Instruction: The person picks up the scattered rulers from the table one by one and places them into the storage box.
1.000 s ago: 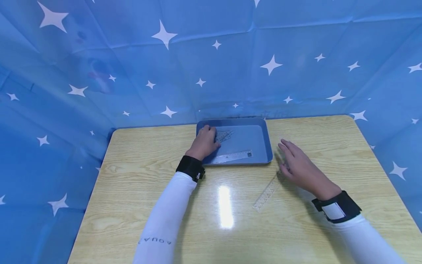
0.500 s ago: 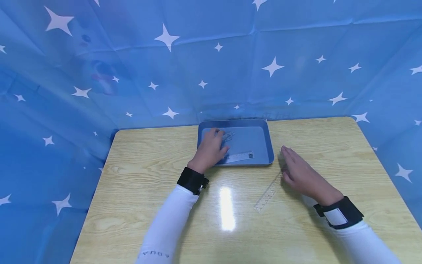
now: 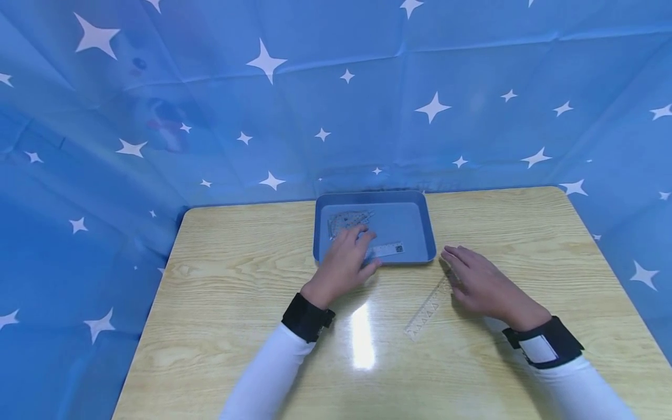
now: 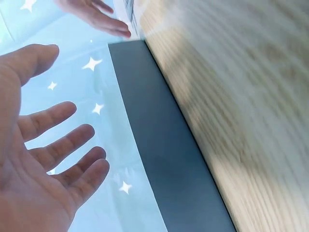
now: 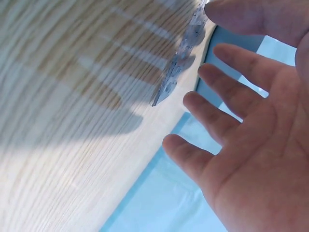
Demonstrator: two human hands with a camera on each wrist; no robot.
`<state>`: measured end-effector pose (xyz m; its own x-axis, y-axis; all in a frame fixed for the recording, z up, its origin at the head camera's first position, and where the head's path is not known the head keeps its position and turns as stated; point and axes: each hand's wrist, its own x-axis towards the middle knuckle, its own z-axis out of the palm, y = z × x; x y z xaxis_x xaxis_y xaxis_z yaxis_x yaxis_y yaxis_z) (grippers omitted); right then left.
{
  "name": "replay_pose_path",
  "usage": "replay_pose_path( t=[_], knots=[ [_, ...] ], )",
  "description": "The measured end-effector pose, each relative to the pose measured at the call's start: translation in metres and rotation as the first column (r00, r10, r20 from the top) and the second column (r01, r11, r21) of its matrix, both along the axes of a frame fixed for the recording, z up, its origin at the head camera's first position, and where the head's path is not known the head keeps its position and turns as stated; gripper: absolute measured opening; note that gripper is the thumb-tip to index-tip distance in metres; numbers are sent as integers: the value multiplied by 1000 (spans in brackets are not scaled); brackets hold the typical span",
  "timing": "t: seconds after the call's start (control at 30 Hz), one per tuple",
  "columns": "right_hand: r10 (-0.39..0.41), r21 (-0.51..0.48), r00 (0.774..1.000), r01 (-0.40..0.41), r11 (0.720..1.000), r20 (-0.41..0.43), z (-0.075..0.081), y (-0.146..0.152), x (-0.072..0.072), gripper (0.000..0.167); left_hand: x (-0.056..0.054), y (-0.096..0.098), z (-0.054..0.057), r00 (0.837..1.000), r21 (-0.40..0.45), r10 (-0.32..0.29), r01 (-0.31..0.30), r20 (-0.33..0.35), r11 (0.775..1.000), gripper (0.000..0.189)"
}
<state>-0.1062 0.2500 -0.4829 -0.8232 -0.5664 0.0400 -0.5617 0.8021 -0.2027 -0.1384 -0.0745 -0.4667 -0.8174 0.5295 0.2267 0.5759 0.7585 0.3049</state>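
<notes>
A blue tray (image 3: 412, 224) lies near the table's far edge. Inside it, clear drafting pieces (image 3: 347, 219) sit at the back left and a clear ruler (image 3: 387, 249) along the front. Over the tray's near edge hovers my left hand (image 3: 341, 265), fingers spread; in the left wrist view this hand (image 4: 43, 159) holds nothing. A second clear ruler (image 3: 424, 315), with triangular cut-outs, slants across the table. My right hand (image 3: 483, 289) is beside its far end, covering part of it. The right wrist view has that hand (image 5: 256, 125) with loosely bent fingers, apart from the ruler (image 5: 181, 55).
The light wood table (image 3: 236, 280) has rounded far corners and a bright glare spot in the middle. A blue cloth with white stars (image 3: 367, 105) hangs behind it and along both sides.
My left hand has drawn back from the tray's left side to its near edge, uncovering the clear pieces. My right hand has shifted slightly towards me.
</notes>
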Motion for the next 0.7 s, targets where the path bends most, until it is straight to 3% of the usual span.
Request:
replay_pose_path(
  t=[0.3,0.7],
  knots=[
    [41,-1,999,-41,999,12,-2,5,-5,42,18,8,-2,992,-27,-106,104,-68,994,55],
    [31,44,996,-35,998,87,1,5,0,52,40,26,-1,973,-72,-208,201,-102,977,59]
  ],
)
